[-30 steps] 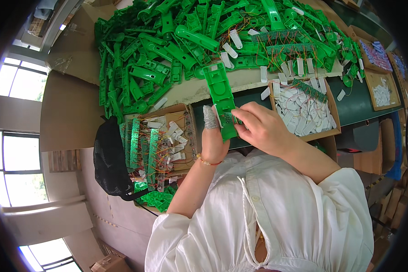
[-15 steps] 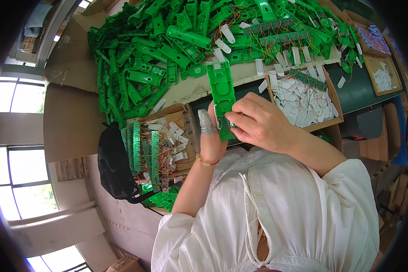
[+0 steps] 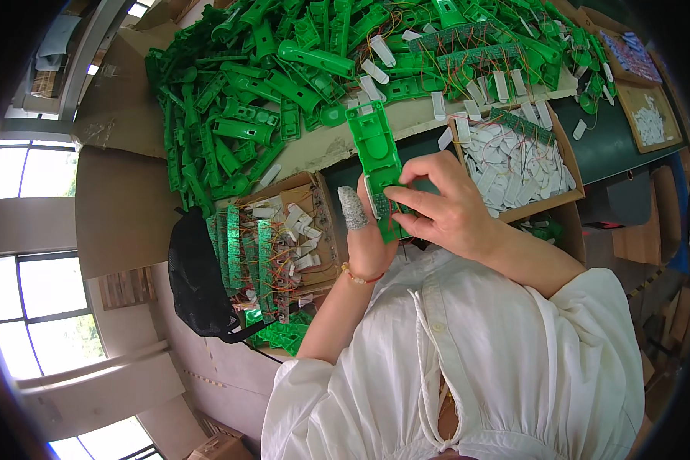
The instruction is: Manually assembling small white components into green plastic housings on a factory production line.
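Observation:
A long green plastic housing half (image 3: 375, 142) stands upright in front of me, its hollow inner side showing. My left hand (image 3: 369, 244) grips its lower part from behind; the thumb, wrapped in grey tape, lies along the left edge. Inside the lower half sits a small green circuit board (image 3: 382, 203) with reddish wires. My right hand (image 3: 445, 205) reaches in from the right, its thumb and fingertips pinched at the board and the housing's edge. Exactly what the right fingertips press or hold is partly hidden by the fingers.
Many green housings (image 3: 241, 130) are heaped on the bench at the back. A carton of white plastic pieces (image 3: 514, 172) stands at right. Another carton, at left, holds circuit board strips (image 3: 264, 261) with wires. A black mesh bag (image 3: 199, 276) hangs beside it.
Both hands and the housing have shifted slightly down and right in view. My right index finger is lifted and more bent, and more of the circuit board shows.

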A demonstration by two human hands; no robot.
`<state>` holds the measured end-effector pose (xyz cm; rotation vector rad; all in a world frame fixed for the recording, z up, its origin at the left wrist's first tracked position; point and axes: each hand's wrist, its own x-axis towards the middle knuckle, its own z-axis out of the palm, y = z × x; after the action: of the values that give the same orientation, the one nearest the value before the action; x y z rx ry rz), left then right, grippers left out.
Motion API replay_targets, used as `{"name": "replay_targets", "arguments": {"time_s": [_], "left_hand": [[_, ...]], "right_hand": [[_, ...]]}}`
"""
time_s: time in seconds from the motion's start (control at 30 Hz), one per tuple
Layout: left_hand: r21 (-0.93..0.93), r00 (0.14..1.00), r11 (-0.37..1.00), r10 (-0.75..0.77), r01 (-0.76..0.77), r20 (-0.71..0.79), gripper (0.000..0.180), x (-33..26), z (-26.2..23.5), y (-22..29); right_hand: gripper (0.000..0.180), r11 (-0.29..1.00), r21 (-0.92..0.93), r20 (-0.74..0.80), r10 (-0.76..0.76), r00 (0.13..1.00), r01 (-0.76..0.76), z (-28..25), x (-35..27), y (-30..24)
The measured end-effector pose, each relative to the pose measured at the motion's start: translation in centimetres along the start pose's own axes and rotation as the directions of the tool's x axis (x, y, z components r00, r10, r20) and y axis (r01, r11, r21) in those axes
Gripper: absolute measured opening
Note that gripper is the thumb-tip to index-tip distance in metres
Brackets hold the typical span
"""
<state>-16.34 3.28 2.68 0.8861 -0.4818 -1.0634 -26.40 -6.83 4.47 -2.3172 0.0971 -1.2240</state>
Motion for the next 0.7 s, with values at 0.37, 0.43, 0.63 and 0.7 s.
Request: {"name": "replay_targets", "arguments": {"time_s": [0.37, 0.43, 0.63, 0.7], "left_hand": [[0.055, 0.992, 0.998, -0.012, 0.02, -0.128, 0.034, -0.8, -0.2, -0.6], [0.044, 0.993, 0.999, -0.002, 0.007, -0.116, 0.034, -0.7, 0.0, -0.7], [0.349, 0.998, 0.936, 0.065, -0.053, -0.022, 0.046, -0.7, -0.7, 0.0], [0.303, 0.993, 0.946, 0.119, -0.117, 0.012, 0.055, -1.2, 0.2, 0.5]], "right_hand": [[0.038, 0.948, -0.308, 0.01, -0.078, 0.997, 0.077, -0.5, -0.4, -1.4], [0.038, 0.942, -0.325, 0.016, -0.079, 0.997, 0.08, -0.3, -0.7, -1.4], [0.039, 0.991, -0.133, 0.032, -0.001, 0.999, 0.005, -1.0, -1.3, -0.6], [0.041, 0.883, 0.361, 0.068, 0.297, 0.953, -0.301, -1.8, -1.3, -0.6]]}}
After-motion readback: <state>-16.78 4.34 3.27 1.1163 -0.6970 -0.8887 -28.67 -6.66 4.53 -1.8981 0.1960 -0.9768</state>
